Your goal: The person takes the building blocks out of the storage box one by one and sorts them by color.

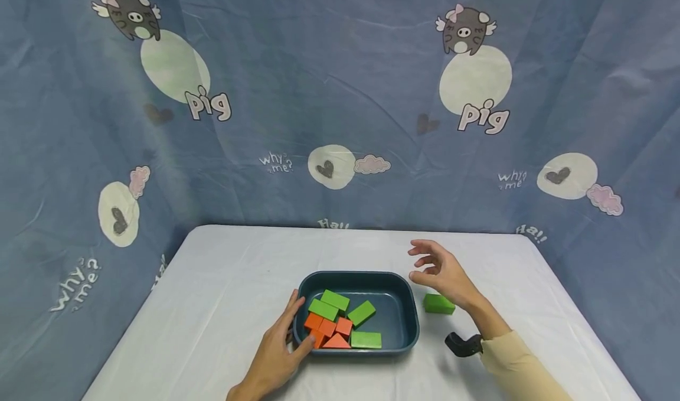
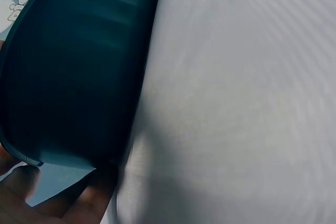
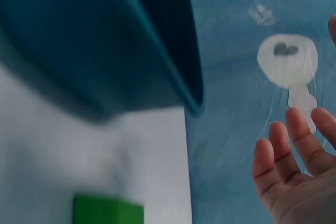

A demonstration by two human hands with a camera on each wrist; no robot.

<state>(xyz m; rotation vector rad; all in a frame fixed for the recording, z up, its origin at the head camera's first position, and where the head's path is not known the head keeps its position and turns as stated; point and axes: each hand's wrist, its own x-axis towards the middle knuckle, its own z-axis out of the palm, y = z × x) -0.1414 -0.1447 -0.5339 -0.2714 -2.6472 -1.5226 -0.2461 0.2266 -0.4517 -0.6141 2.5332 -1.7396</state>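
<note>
A dark teal plastic box (image 1: 409,312) stands on the white table, with several green blocks (image 1: 362,313) and several orange blocks (image 1: 343,326) in its left half. One orange piece at the front is a triangle. My left hand (image 1: 276,351) holds the box's left end, thumb at the front corner and fingers along the outer wall. Above and right of the box, my right hand (image 1: 438,271) hovers in the air, its fingers loosely bent and holding nothing. Below that hand a green block (image 1: 438,304) lies on the table, right of the box; the right wrist view catches this green block (image 3: 107,211) too.
White cloth covers the table (image 1: 212,306). Behind it hangs a blue curtain (image 1: 340,94) printed with cartoon pigs and clouds. A black device (image 1: 463,345) is strapped at the right wrist.
</note>
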